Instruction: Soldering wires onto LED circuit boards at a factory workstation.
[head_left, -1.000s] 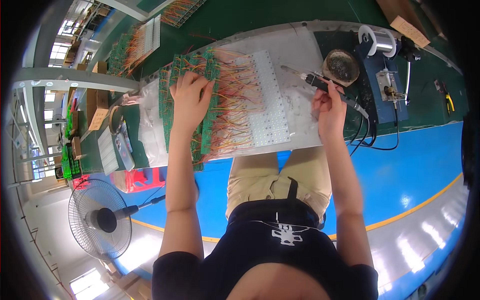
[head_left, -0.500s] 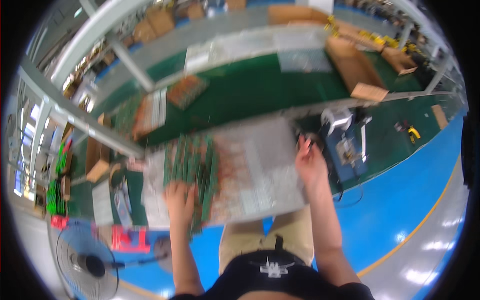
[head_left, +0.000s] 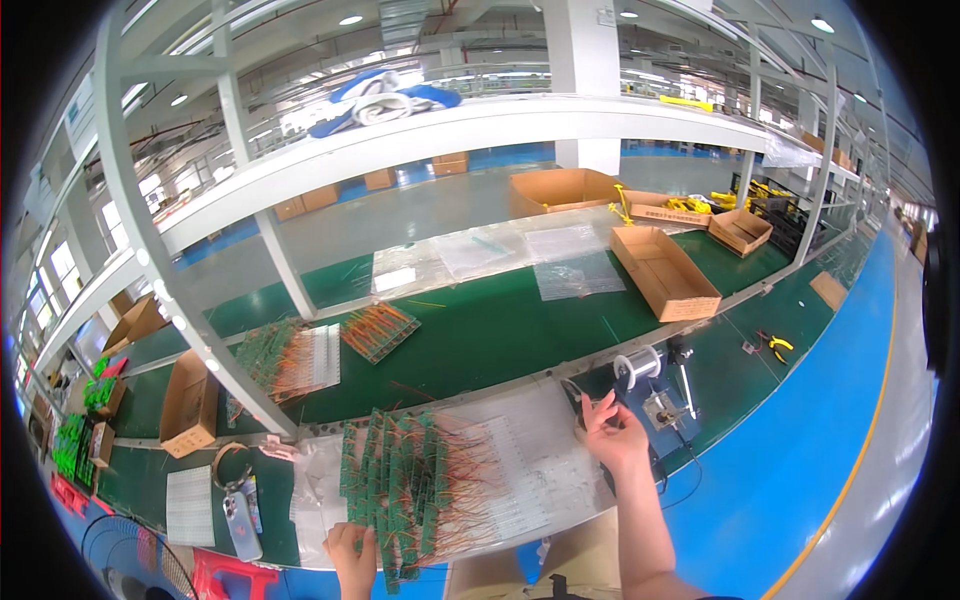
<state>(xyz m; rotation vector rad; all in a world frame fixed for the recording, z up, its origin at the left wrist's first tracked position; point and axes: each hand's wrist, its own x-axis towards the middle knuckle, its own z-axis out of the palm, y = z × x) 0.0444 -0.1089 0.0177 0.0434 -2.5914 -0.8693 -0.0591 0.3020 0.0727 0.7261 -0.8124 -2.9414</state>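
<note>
A row of green circuit boards (head_left: 392,485) with orange wires lies on a clear plastic sheet (head_left: 530,450) at the front of the green bench. My left hand (head_left: 352,555) rests at the near edge of the boards, fingers curled on them. My right hand (head_left: 612,432) is at the sheet's right edge, fingers apart, next to a dark cable; whether it holds a thin tool I cannot tell. A solder spool (head_left: 640,366) and a small stand (head_left: 664,410) sit just right of that hand.
Open cardboard boxes (head_left: 664,272) and more wired boards (head_left: 378,330) lie farther back. A white frame post (head_left: 190,300) rises at left. A phone (head_left: 240,520), a tape roll (head_left: 232,456) and yellow pliers (head_left: 776,346) are on the bench. A fan (head_left: 130,570) stands at lower left.
The view has swung up from straight down to looking across the bench. My left hand slid from the top of the boards to their near edge. My right hand stayed at the sheet's right edge.
</note>
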